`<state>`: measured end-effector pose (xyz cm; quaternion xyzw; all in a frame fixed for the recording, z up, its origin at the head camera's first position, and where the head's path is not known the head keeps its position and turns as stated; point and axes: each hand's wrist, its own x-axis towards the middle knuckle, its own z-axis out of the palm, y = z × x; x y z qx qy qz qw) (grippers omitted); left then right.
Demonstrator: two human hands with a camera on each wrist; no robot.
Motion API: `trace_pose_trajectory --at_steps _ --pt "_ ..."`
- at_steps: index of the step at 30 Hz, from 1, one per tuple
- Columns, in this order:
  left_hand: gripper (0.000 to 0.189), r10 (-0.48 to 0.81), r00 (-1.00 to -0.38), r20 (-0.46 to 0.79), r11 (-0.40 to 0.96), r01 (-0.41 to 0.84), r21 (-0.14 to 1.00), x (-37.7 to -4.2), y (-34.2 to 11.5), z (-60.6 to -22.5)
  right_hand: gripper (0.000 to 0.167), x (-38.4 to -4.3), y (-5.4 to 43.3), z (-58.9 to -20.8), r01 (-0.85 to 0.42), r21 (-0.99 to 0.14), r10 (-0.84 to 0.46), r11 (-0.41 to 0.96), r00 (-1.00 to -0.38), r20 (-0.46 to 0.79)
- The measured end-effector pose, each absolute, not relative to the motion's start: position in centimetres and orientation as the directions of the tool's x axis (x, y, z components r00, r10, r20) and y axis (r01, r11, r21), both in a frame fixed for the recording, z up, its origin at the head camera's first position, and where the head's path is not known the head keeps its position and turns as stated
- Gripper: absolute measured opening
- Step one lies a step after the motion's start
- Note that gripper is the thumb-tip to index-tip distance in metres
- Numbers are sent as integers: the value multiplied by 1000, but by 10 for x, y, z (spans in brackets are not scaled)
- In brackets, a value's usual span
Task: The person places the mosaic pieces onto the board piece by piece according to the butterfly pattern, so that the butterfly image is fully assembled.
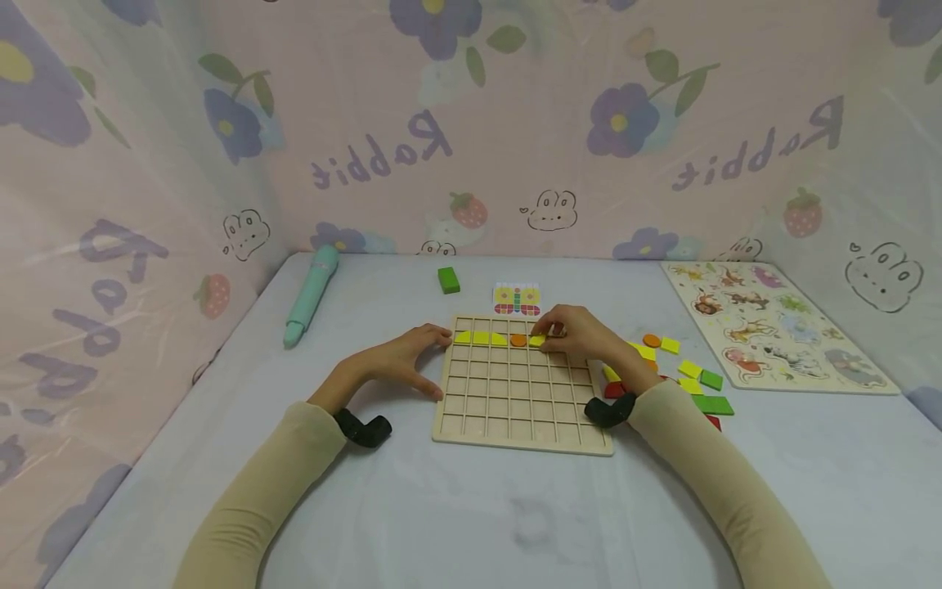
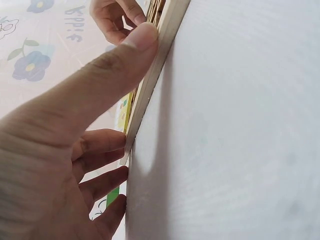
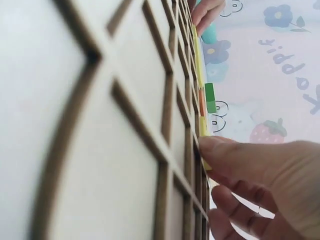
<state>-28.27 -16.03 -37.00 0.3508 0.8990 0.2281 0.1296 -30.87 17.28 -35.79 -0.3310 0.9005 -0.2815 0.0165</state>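
A wooden grid board (image 1: pixel 508 409) lies flat on the table. In a row near its far edge sit several yellow pieces (image 1: pixel 481 337) and an orange round piece (image 1: pixel 518 340). My right hand (image 1: pixel 585 334) pinches a small yellow piece (image 1: pixel 538 340) over that row, just right of the orange one; in the right wrist view the thumb (image 3: pixel 220 150) presses near the yellow piece, whose exact shape is partly hidden. My left hand (image 1: pixel 397 360) rests against the board's left edge, thumb (image 2: pixel 142 37) and fingertips touching its side, fingers loosely extended.
A butterfly pattern card (image 1: pixel 517 299) lies behind the board, with a green block (image 1: pixel 448 280) to its left. Loose coloured pieces (image 1: pixel 690 370) lie beside my right forearm. An animal puzzle board (image 1: pixel 780 327) is at right, a teal stick-shaped object (image 1: pixel 312 294) at left.
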Motion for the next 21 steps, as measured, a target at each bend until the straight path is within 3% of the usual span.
trace_pose_trajectory --at_steps 17,21 --pt "90 683 -726 -84 661 565 494 -280 -159 -368 22 -308 179 -358 -610 -542 -634 577 -754 173" --pt "88 690 -720 -69 652 577 493 -280 -160 -367 25 -308 199 -349 -595 -522 -596 611 -780 191"
